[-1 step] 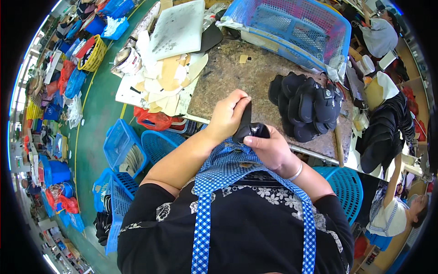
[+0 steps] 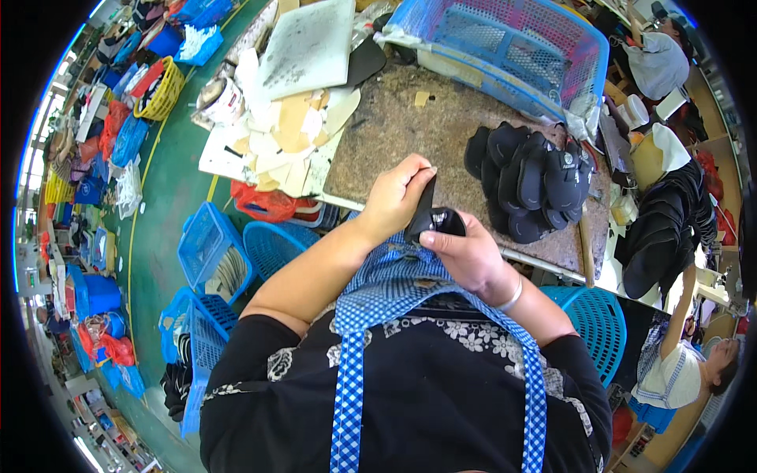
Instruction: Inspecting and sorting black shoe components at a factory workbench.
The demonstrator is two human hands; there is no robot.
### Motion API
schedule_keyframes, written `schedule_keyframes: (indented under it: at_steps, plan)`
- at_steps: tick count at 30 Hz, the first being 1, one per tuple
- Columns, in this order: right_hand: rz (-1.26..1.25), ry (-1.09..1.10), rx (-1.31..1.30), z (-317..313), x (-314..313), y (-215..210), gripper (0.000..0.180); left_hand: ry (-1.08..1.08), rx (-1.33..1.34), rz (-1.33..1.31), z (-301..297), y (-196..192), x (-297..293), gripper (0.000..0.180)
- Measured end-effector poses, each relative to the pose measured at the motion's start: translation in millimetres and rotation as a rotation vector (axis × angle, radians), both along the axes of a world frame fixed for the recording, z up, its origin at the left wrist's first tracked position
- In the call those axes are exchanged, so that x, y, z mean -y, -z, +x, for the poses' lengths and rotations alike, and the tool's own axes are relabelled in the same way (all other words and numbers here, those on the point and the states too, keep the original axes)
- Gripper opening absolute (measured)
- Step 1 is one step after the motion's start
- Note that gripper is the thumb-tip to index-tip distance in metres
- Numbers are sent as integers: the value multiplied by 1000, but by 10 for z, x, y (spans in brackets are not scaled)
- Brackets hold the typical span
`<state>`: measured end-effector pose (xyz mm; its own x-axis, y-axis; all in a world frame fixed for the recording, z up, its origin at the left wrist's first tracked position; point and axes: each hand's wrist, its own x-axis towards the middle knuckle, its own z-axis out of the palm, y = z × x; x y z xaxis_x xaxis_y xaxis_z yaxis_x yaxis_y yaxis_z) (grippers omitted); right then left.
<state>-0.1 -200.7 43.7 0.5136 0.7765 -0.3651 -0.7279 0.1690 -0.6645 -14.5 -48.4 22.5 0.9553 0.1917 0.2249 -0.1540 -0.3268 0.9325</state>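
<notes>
Between my two hands, just past the near table edge, is a black shoe piece (image 2: 423,225), soft and folded, with a shiny dark opening facing up. My left hand (image 2: 397,199) pinches its upper strip between thumb and fingers and pulls it up. My right hand (image 2: 471,252) grips the lower end, thumb on the front, other fingers behind and partly hidden. To the right on the table lies a pile of similar black shoe pieces (image 2: 527,181), rounded, some with small white prints.
The brown worktable (image 2: 378,150) carries a large blue plastic basket (image 2: 481,67) at the back and a wooden stick (image 2: 586,248) at the right. A white board (image 2: 307,51) rests on pale cut-outs (image 2: 292,134) at left. Blue baskets (image 2: 276,248) stand below. Another person (image 2: 674,374) works far right.
The black shoe piece has turned slightly, so its opening shows a little more. Both hands keep their hold, almost in place.
</notes>
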Motion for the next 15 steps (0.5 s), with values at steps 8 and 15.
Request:
schedule_keyframes:
  at_steps: [8, 15]
  plan:
    - [-27, 64, 19, -46, -35, -83, 20, -207, 69, 75, -62, -23, 71, 10]
    - [-32, 123, 86, -101, -14, -67, 20, -281, 220, 100, -112, -62, 84, 7]
